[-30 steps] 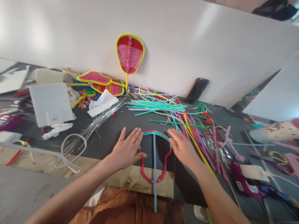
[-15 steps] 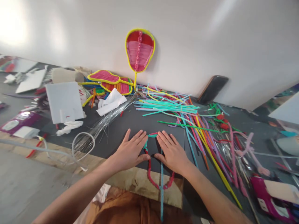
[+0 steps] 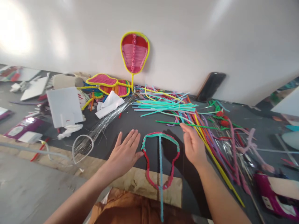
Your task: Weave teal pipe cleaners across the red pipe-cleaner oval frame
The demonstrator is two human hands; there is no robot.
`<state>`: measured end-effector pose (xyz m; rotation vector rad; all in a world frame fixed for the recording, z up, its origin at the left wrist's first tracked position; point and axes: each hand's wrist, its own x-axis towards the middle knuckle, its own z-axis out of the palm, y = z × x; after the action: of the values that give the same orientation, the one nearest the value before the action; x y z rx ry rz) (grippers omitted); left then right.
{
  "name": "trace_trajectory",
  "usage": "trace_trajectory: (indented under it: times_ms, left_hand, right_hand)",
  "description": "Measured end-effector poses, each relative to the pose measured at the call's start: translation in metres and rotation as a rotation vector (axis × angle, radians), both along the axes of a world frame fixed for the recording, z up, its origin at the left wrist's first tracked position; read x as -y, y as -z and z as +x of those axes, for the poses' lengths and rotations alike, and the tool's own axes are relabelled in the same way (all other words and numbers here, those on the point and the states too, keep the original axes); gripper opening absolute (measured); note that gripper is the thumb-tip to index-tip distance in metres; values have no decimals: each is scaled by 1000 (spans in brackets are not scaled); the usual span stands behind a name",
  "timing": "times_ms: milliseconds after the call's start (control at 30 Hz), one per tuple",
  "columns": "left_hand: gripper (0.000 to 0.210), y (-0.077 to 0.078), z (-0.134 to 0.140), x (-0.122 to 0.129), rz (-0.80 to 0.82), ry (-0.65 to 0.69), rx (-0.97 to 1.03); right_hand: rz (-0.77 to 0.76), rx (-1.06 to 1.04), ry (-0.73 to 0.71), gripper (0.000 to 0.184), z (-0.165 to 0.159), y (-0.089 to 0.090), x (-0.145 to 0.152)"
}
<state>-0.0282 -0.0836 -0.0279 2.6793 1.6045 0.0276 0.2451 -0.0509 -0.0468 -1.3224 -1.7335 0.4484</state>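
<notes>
Teal-and-red fuzzy frame (image 3: 160,158) is lying on the table (image 3: 134,123), between both hands. The left hand (image 3: 126,151) is holding nothing, palm flat, thumb at or beside the frame's edge; the right hand (image 3: 193,147) is hovering nearby, its grip loose and empty. Even, gentle pressing is probably suiting its 2 sides best.

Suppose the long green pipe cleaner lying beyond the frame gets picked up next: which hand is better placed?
Probably the right hand: its fingers appear close to the green pipe cleaner. The left hand lies farther off, beside the frame's left edge.
</notes>
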Motion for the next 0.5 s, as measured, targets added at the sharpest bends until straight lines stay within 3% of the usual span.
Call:
trace_trajectory:
  times_ms: [133,233,500]
  left_hand:
    - [62,5,7,12,21,163,27]
    - [67,12,9,20,58,195,24]
    - [68,18,8,21,66,213,-5]
  right_hand:
    - [0,-390,194,32,20,1,-11]
    - [3,-541,252,32,29,4,-18]
    - [-21,-520,227,29,26,-1,-18]
